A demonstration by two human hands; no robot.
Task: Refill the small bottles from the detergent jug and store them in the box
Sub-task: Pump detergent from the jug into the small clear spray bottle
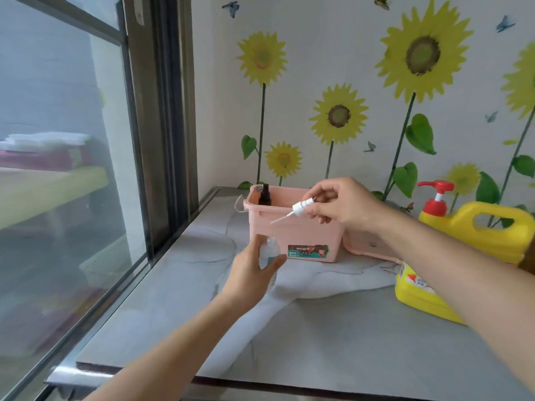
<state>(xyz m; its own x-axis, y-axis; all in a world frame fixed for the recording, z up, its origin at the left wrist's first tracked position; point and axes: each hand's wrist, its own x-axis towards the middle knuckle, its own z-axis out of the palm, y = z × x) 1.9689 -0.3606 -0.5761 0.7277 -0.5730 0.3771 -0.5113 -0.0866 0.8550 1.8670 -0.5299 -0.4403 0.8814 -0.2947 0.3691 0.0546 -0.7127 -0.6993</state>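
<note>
**Two parts held apart: small clear bottle (pixel 269 254) and spray top (pixel 301 206)**

1. Left hand (pixel 249 274): the small clear bottle is gripped round its body, with the thumb on one side and the curled fingers on the other. The bottle is held upright just in front of the pink box (pixel 292 230), over the white cloth (pixel 318 282). Its neck is uncovered. Whether its base touches the cloth cannot be told.

2. Right hand (pixel 344 204): the spray top is pinched between the thumb and the fingertips. It is held above and to the right of the bottle, in front of the box rim. Its thin tube (pixel 280 219) slants down and left toward the bottle neck and is apart from it.

3. Pink box: it stands open on the grey counter (pixel 333 348), close to the wall. A dark bottle (pixel 264 195) with a black top stands upright in its rear left corner. A pink lid (pixel 367 246) is seen just to its right, partly hidden by the right forearm.

4. Yellow detergent jug (pixel 477 235): it stands at the right of the counter, fitted with a red pump (pixel 436 198), and is partly covered by the right forearm.

5. Surroundings: a window (pixel 72 140) is at the left, and sunflower stickers (pixel 422 50) are on the wall.
</note>
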